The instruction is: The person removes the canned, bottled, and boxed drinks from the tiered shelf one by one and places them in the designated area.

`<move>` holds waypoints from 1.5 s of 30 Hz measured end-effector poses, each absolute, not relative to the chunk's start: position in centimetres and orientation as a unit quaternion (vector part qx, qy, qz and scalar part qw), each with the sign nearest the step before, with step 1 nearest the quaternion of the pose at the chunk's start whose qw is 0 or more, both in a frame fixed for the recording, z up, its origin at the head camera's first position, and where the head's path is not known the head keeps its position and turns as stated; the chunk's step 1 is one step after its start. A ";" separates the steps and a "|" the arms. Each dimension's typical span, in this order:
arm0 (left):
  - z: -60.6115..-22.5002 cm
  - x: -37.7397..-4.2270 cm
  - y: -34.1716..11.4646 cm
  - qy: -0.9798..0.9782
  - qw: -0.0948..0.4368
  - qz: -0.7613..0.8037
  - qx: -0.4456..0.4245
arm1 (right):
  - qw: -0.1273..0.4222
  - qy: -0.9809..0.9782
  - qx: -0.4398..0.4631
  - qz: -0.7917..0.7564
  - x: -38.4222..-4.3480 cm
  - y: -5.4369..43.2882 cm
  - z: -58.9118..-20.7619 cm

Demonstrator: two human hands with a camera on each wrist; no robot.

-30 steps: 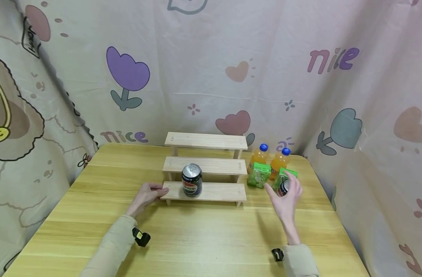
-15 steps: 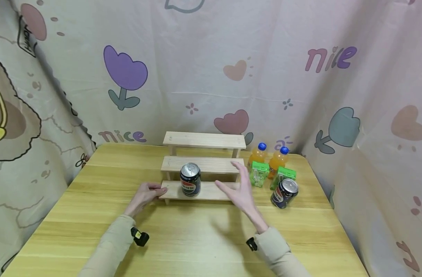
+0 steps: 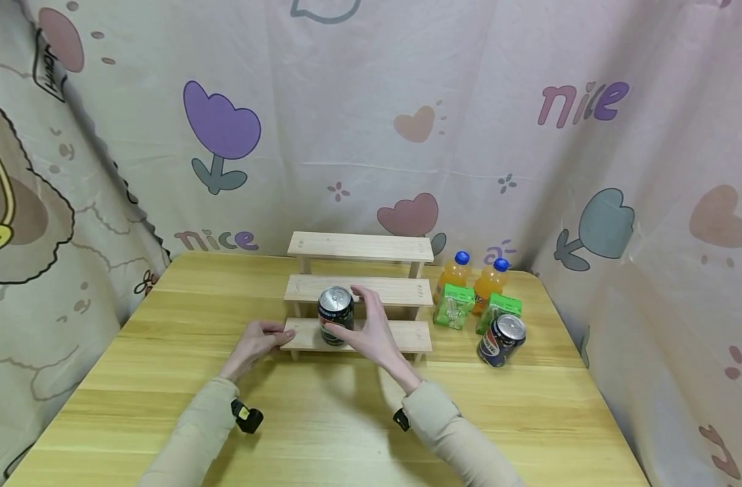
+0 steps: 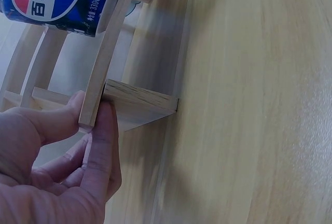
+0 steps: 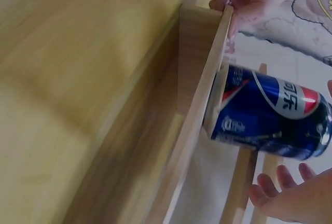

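A dark blue soda can [image 3: 334, 312] stands upright on the lowest step of a three-tier wooden shelf [image 3: 407, 336]. My left hand [image 3: 255, 346] pinches the left end of that step. In the left wrist view, the thumb [image 4: 62, 123] lies on top of the board and the fingers [image 4: 101, 154] are below it. Around the can's right side reaches my right hand [image 3: 375, 336], thumb in front and fingers behind. In the right wrist view a gap shows between its fingertips [image 5: 267, 185] and the can [image 5: 270, 111].
Right of the shelf, a second soda can [image 3: 501, 340] leans tilted against a green drink carton [image 3: 497, 310]. Another green carton [image 3: 454, 308] and two orange drink bottles [image 3: 452, 274] with blue caps stand behind. A patterned curtain [image 3: 322, 135] hangs behind the wooden table [image 3: 322, 433].
My right hand has let go of the tilted can by the cartons and moved left to the can on the shelf. My left hand has stayed on the step.
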State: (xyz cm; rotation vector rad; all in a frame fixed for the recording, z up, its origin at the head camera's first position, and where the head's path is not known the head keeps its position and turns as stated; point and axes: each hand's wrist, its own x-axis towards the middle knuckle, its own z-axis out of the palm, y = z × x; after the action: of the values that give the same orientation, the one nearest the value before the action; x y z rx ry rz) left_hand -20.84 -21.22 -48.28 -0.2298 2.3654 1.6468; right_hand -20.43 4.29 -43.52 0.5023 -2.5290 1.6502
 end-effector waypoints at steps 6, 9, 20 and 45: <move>-48.4 -20.9 -21.2 0.815 0.123 0.561 -0.079 | 0.048 -0.812 0.170 0.557 -20.9 3.3 -44.1; -48.4 -21.0 -21.2 0.813 0.123 0.563 -0.082 | 0.051 -0.806 0.166 0.566 -21.0 2.9 -44.1; -48.4 -21.1 -21.3 0.814 0.124 0.561 -0.085 | 0.082 -0.797 0.153 0.578 -21.1 1.8 -44.0; -48.4 -21.0 -21.3 0.795 0.129 0.587 -0.076 | 0.108 -0.750 0.108 0.643 -19.9 10.3 -40.9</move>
State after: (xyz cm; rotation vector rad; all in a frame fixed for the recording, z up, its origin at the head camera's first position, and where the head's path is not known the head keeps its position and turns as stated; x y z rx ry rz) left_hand -20.97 -21.34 -48.40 -0.2217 2.3120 1.7077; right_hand -19.90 10.32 -40.86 0.3177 -2.2079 1.8930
